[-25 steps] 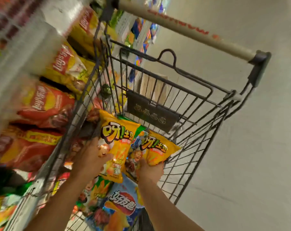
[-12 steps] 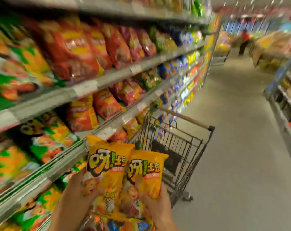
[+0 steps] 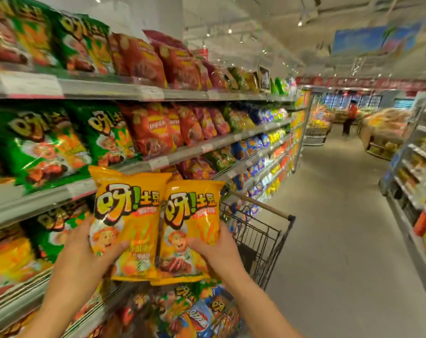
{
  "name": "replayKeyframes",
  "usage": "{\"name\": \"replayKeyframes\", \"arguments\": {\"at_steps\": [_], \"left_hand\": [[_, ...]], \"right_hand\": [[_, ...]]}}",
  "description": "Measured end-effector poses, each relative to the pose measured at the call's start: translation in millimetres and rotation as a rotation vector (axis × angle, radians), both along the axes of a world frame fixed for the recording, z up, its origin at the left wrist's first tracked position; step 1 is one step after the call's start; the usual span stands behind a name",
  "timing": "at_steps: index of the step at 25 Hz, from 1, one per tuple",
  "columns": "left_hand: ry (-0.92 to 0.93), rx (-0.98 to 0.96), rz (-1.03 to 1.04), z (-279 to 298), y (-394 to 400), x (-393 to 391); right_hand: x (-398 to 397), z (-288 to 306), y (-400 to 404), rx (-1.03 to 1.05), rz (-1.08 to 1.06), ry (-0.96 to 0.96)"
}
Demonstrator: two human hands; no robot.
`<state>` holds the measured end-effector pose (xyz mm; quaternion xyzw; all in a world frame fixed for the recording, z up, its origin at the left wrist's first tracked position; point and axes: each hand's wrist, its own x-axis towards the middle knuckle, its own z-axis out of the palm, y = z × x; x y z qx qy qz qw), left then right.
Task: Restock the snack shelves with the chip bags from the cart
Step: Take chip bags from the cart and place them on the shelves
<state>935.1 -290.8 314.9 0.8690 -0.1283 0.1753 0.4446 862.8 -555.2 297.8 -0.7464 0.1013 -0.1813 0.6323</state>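
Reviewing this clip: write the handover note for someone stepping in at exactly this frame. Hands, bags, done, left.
Left hand: grips the left yellow chip bag.
Right hand: grips the right yellow chip bag.
Both bags are upright, side by side, above the cart, not yet on a shelf.
Snack shelves are to the left, mostly full of green and red bags.
Done: two bags taken up.
Left: shelve these two; more mixed bags are in the cart.

Supermarket snack aisle, long tiered shelves (image 3: 138, 93) of chip bags (image 3: 151, 132) with price labels; wire shopping cart (image 3: 263, 235); produce bins (image 3: 382, 128) beyond
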Motion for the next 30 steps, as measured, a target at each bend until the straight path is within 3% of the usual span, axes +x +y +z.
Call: {"name": "replayKeyframes", "arguments": {"at_steps": [6,13,23,30], "left_hand": [[-0.02,-0.087,-0.057,20,21,-28],[-0.027,-0.08,0.04,22,34,-54],[0.046,-0.225,0.14,19,82,-88],[0.078,-0.254,0.23,7,123,-86]], "right_hand": [[-13,21,17,-0.035,0.074,-0.059],[-26,19,29,-0.026,0.108,-0.059],[-23,9,63,0.032,0.215,-0.032],[7,3,103,-0.042,0.323,-0.032]]}}
